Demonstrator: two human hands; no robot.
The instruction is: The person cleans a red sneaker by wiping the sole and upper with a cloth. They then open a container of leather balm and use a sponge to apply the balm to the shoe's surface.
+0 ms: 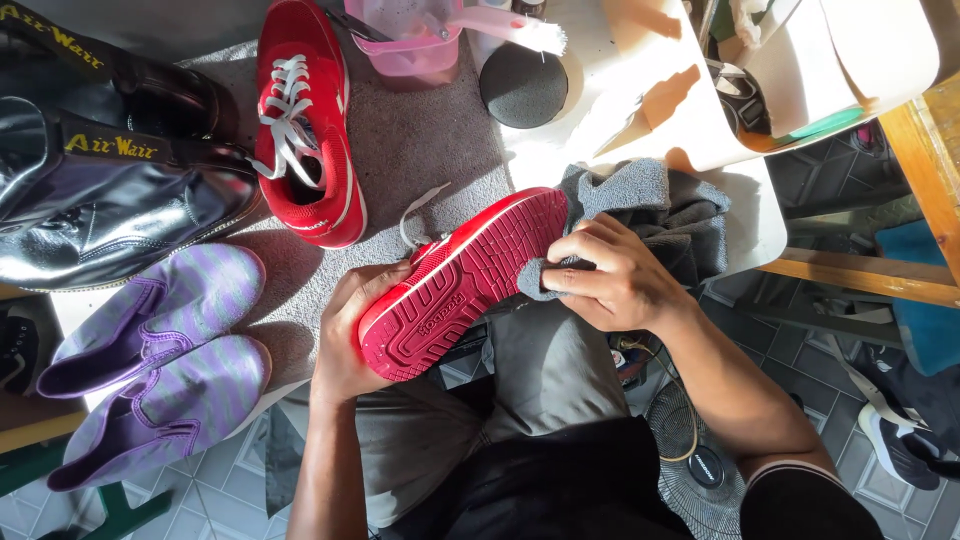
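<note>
My left hand (345, 335) grips a red sneaker (460, 280) by its heel, sole turned up toward me. My right hand (610, 275) is closed on a grey cloth (650, 205) and presses a fold of it against the edge of the sole near the toe. A white lace end hangs from the held shoe. The matching red sneaker (305, 120) with white laces lies upright on the grey mat at the back.
Black leather boots (100, 180) lie at the left. A pair of purple striped slip-ons (170, 350) sits below them. A pink tub (405, 40), a brush and a black round lid (523, 85) stand at the back. A floor fan (700, 465) is under my right forearm.
</note>
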